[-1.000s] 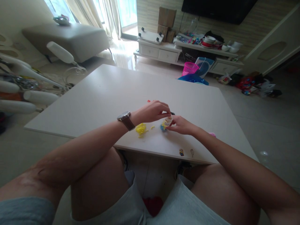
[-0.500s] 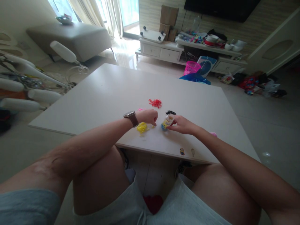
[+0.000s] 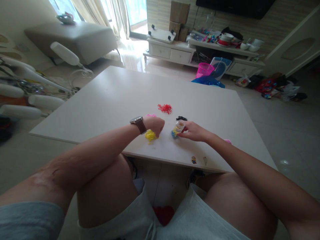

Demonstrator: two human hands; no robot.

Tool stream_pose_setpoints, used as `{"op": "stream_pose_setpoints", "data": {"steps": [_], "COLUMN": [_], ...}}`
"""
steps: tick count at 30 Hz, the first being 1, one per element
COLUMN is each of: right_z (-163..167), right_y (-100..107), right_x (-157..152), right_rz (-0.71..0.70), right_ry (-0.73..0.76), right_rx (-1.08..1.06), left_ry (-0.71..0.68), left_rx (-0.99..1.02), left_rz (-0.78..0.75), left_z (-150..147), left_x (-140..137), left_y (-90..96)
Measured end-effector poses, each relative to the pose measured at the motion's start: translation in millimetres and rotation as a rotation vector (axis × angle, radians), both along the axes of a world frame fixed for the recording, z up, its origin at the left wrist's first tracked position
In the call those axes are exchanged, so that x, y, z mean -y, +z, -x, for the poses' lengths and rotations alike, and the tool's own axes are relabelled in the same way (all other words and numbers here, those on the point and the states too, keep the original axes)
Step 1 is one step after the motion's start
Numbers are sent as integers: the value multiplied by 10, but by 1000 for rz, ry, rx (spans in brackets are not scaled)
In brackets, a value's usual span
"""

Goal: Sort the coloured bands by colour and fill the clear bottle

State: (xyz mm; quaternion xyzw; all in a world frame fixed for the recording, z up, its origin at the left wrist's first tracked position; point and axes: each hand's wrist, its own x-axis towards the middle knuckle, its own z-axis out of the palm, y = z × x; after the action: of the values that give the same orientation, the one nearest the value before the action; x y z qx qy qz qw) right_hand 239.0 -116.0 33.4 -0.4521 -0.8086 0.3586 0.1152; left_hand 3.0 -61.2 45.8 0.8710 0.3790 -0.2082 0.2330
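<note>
My right hand (image 3: 193, 131) is closed around a small clear jar (image 3: 180, 125), which leans with its open mouth up and holds yellow bits. Blue pieces (image 3: 174, 134) show at its lower end; whether they lie inside or beneath it I cannot tell. My left hand (image 3: 156, 125), with a watch on the wrist, has its fingers pinched together, pointing down beside a pile of small yellow pieces (image 3: 150, 135). What the pinch holds, if anything, is hidden. Pink pieces (image 3: 151, 115) peek out behind that wrist. Black pieces (image 3: 181, 118) lie just beyond the jar.
On the white table (image 3: 120, 96), a red pile (image 3: 165, 108) lies farther back. A cartoon figure piece (image 3: 193, 160) and a small pale item (image 3: 205, 160) are near the front edge. Something pink (image 3: 227, 141) is partly behind my right forearm.
My left hand has moved a little left and down, from the gap near the jar to the edge of the yellow pile. The right hand keeps the jar in about the same place.
</note>
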Motion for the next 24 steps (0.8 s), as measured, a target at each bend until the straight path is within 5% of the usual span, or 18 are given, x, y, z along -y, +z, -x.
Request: {"op": "stream_pose_setpoints", "data": {"steps": [12,24], "right_z": [-62,-69], "right_y": [-14,2], "right_x": [-23,-22], "right_rz": [0,4], "right_ry": [-4,-3], "right_rx": [-22,-11], "left_ry": [198,72], "left_rx": [-90,-21], "left_rz": [-49,-52], "left_z": [251,276], "left_x": [-132,-61], "left_y": [65,-144]}}
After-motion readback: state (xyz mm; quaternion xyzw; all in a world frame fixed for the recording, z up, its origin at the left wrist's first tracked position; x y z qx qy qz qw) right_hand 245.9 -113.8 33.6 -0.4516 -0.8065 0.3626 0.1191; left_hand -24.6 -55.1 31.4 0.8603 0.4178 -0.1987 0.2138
